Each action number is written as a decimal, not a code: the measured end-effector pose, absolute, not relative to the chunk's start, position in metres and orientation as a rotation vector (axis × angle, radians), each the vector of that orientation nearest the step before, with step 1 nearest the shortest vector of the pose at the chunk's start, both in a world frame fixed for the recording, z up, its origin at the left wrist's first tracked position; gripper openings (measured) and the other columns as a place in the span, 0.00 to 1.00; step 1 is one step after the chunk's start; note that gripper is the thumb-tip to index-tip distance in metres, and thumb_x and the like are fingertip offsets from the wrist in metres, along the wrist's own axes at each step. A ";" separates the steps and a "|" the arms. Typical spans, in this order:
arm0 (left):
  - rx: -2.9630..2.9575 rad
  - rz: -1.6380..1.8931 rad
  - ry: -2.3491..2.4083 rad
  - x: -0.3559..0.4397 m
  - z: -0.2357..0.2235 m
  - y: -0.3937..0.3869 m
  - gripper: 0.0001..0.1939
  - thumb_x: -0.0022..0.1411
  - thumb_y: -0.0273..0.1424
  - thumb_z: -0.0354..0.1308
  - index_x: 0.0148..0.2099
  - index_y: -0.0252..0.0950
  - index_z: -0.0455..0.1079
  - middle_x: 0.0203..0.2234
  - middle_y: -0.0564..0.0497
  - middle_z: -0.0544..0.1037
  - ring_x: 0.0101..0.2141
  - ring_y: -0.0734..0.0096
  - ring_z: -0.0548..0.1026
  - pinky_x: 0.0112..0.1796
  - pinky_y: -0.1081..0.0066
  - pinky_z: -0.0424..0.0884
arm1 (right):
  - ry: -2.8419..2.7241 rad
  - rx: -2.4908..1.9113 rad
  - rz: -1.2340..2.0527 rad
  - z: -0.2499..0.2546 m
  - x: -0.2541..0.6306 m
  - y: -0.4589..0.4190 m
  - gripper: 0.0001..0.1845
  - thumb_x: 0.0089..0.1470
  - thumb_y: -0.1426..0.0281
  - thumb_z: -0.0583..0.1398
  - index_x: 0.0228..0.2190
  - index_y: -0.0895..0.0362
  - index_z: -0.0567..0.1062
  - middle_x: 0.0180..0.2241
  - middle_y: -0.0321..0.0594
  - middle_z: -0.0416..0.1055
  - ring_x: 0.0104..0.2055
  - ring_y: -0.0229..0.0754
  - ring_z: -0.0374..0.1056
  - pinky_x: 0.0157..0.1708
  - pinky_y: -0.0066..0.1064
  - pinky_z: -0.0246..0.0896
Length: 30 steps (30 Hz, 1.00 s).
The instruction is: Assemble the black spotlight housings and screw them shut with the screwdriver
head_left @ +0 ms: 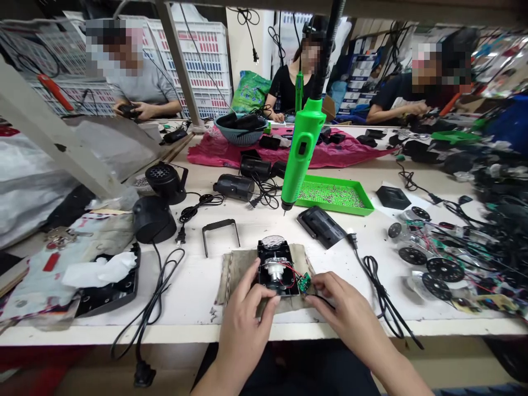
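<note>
In the head view, a black plastic housing half (261,268) lies open on a grey cloth pad (238,269) at the table's front. Inside it sit a round clear lens (273,241) and a white motor-like part (275,267) with red wires. My left hand (247,311) grips the housing's left side, thumb and fingers at its near-left edge. A small green circuit board (304,282) hangs over the right edge, wired to the inside. My right hand (340,305) has its thumb and index finger at the board's right edge. A black cord passes between these fingers.
A green electric screwdriver (303,148) hangs just beyond the housing. Behind it stands a green tray (358,201) of screws. A black cover (322,225), a bracket (220,224), power cords (377,286) and lamp assemblies (443,269) lie around. Several people sit across the table.
</note>
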<state>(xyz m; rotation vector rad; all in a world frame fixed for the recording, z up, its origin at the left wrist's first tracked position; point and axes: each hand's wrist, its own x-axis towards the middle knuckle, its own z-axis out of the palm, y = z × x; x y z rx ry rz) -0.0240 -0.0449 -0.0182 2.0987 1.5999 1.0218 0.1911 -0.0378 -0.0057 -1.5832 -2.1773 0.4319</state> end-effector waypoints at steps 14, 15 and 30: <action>2.088 1.084 1.552 -0.024 -0.016 -0.045 0.03 0.65 0.31 0.52 0.40 0.41 0.59 0.58 0.39 0.68 0.54 0.58 0.70 0.43 0.60 0.74 | -2.128 -1.355 0.672 0.038 0.196 -0.047 0.07 0.63 0.70 0.51 0.36 0.51 0.68 0.32 0.36 0.67 0.31 0.36 0.67 0.26 0.24 0.62; 2.084 1.090 1.549 -0.024 -0.017 -0.046 0.04 0.65 0.31 0.52 0.41 0.41 0.59 0.58 0.38 0.67 0.55 0.59 0.70 0.45 0.60 0.73 | -2.147 -1.310 0.674 0.040 0.191 -0.045 0.07 0.63 0.71 0.51 0.37 0.52 0.68 0.32 0.36 0.66 0.32 0.36 0.67 0.29 0.25 0.63; 2.079 1.127 1.527 -0.023 -0.019 -0.045 0.08 0.65 0.30 0.53 0.45 0.41 0.56 0.57 0.38 0.68 0.55 0.59 0.70 0.46 0.58 0.72 | -2.369 -1.304 0.427 0.031 0.160 -0.021 0.13 0.65 0.72 0.47 0.38 0.55 0.70 0.34 0.41 0.67 0.33 0.40 0.69 0.32 0.30 0.67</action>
